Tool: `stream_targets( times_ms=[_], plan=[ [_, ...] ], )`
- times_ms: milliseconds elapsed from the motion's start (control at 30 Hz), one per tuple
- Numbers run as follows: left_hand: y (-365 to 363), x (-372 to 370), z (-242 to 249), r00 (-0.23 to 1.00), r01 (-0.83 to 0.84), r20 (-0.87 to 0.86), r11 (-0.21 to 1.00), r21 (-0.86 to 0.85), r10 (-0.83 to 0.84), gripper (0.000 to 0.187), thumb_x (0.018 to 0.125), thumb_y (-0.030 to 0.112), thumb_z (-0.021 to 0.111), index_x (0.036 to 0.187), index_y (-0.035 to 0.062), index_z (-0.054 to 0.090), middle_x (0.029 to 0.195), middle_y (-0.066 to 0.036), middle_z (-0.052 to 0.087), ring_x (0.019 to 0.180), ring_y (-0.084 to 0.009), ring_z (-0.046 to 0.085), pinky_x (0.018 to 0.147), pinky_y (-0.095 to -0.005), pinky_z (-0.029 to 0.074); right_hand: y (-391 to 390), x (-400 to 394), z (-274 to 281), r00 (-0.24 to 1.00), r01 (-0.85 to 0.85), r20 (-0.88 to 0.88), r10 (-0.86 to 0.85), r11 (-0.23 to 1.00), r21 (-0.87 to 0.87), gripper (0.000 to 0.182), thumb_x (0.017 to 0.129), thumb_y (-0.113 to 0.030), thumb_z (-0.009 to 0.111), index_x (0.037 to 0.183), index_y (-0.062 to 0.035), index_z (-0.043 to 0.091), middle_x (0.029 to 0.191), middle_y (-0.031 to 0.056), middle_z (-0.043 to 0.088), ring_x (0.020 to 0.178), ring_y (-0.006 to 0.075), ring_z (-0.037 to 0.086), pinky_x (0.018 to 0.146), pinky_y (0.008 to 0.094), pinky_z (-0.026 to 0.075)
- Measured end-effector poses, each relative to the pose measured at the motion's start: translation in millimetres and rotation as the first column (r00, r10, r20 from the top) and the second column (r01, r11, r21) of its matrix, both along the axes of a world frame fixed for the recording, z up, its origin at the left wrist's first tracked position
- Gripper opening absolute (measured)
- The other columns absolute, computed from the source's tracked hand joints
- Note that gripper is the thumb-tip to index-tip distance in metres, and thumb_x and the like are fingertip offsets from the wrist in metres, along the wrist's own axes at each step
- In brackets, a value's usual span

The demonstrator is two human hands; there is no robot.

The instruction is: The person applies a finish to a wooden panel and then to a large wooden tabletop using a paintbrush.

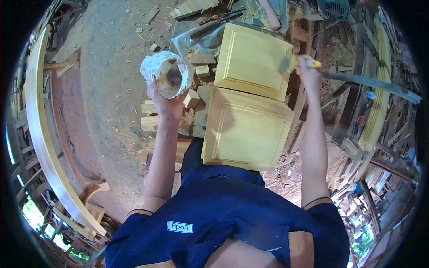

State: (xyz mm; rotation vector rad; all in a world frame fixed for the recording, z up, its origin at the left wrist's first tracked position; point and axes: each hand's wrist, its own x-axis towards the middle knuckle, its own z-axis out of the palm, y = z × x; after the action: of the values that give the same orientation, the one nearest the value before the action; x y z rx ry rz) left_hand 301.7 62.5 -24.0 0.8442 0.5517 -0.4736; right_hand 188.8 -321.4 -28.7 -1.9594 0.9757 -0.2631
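Observation:
My left hand [169,103] is wrapped round the underside of a white, coated tub [152,67], its mouth tilted toward me with brown residue inside. In my right hand [308,73] is a paintbrush [292,64] with a yellow handle; its bristles overlap the right edge of the upper yellowish wooden panel [252,58]. A second wooden panel [250,129] with the same raised border lies just below it, nearest my body. The shadow of my left side falls across this lower panel's upper left corner.
Small wood blocks [191,98] are piled left of the panels. A crumpled plastic sheet [196,42] and tools [219,18] lie beyond them. A long curved-looking board [49,134] stands at the left. Timber strips [380,89] and a long grey bar [375,83] are at the right.

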Motion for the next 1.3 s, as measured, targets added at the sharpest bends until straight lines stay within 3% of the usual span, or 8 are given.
stream_targets(
  times_ms=[200,367,567,667,767,933,1100,1300],
  plan=[
    [10,-1,-13,1.0,-0.005,0.007,1.0,-0.025,0.005,0.06,0.09,0.057,0.037,0.136,0.0188,0.04,0.135,-0.005,0.046,0.12,-0.0254,0.046,0.095,-0.048,0.039,0,14,16,0.981,-0.179,-0.168,0.103,0.817,-0.548,0.026,0.085,-0.036,0.057,0.092,-0.0126,0.066,0.077,0.0129,0.067,0.07,0.0277,0.067,0.062,0.0361,0.05],
    [14,-4,-7,0.998,-0.025,0.048,0.998,-0.049,0.028,0.06,0.091,0.055,0.036,0.137,0.0163,0.039,0.135,-0.006,0.046,0.121,-0.0263,0.047,0.094,-0.0501,0.041,87,102,-6,0.941,-0.326,-0.096,0.325,0.79,-0.52,0.022,0.086,-0.032,0.056,0.091,-0.0124,0.065,0.074,0.0154,0.063,0.067,0.0301,0.064,0.061,0.0374,0.048],
    [24,-3,-10,0.998,0.01,0.059,0.999,-0.046,-0.007,0.063,0.091,0.055,0.038,0.138,0.0148,0.036,0.136,-0.009,0.044,0.123,-0.0302,0.045,0.094,-0.0554,0.041,124,156,-10,0.917,-0.357,0.086,0.39,0.897,-0.259,0.017,0.086,-0.027,0.062,0.092,-0.011,0.065,0.07,0.0084,0.065,0.059,0.017,0.063,0.057,0.0312,0.049],
    [26,-3,-10,0.999,0.005,0.046,1.0,-0.004,-0.004,0.063,0.09,0.056,0.038,0.138,0.016,0.037,0.136,-0.009,0.045,0.122,-0.0297,0.046,0.092,-0.0543,0.043,79,143,-37,0.962,-0.222,0.218,0.166,0.939,0.263,0.019,0.087,-0.024,0.065,0.095,-0.0066,0.065,0.075,-0.0008,0.063,0.059,0.0049,0.058,0.048,0.0171,0.043],
    [25,-3,-11,1.0,-0.016,0.021,0.999,-0.038,0.016,0.062,0.09,0.056,0.039,0.138,0.0177,0.037,0.136,-0.008,0.045,0.122,-0.0283,0.046,0.091,-0.0526,0.044,17,94,-22,0.993,-0.077,0.114,0.037,0.926,0.37,0.019,0.089,-0.025,0.063,0.098,-0.0087,0.064,0.075,-0.0025,0.06,0.056,0.0029,0.054,0.047,0.0166,0.039],
    [19,-5,-7,0.998,-0.024,-0.052,0.999,-0.044,0.022,0.06,0.091,0.056,0.039,0.138,0.0189,0.037,0.136,-0.007,0.045,0.123,-0.027,0.046,0.095,-0.0507,0.042,-58,32,2,0.989,0.007,-0.149,-0.003,1.0,0.029,0.023,0.091,-0.032,0.057,0.096,-0.0108,0.064,0.071,0.0001,0.061,0.055,0.0045,0.054,0.05,0.02,0.042],
    [20,-7,-12,1.0,-0.011,-0.03,0.996,-0.092,0.008,0.06,0.091,0.055,0.04,0.138,0.0189,0.037,0.137,-0.006,0.044,0.123,-0.027,0.046,0.097,-0.0491,0.041,-32,60,11,0.962,-0.246,-0.246,0.115,0.752,-0.611,0.03,0.082,-0.039,0.056,0.09,-0.0118,0.065,0.078,0.0144,0.066,0.075,0.0351,0.065,0.068,0.0416,0.05],
    [26,-6,-10,0.999,0.023,0.038,0.993,-0.119,-0.019,0.061,0.091,0.056,0.039,0.139,0.0178,0.036,0.138,-0.007,0.043,0.124,-0.0285,0.045,0.098,-0.0525,0.039,72,147,5,0.906,-0.422,-0.243,0.346,0.742,-0.52,0.025,0.084,-0.032,0.052,0.091,-0.0123,0.066,0.077,0.016,0.065,0.072,0.0334,0.065,0.065,0.0432,0.05]
  ],
)
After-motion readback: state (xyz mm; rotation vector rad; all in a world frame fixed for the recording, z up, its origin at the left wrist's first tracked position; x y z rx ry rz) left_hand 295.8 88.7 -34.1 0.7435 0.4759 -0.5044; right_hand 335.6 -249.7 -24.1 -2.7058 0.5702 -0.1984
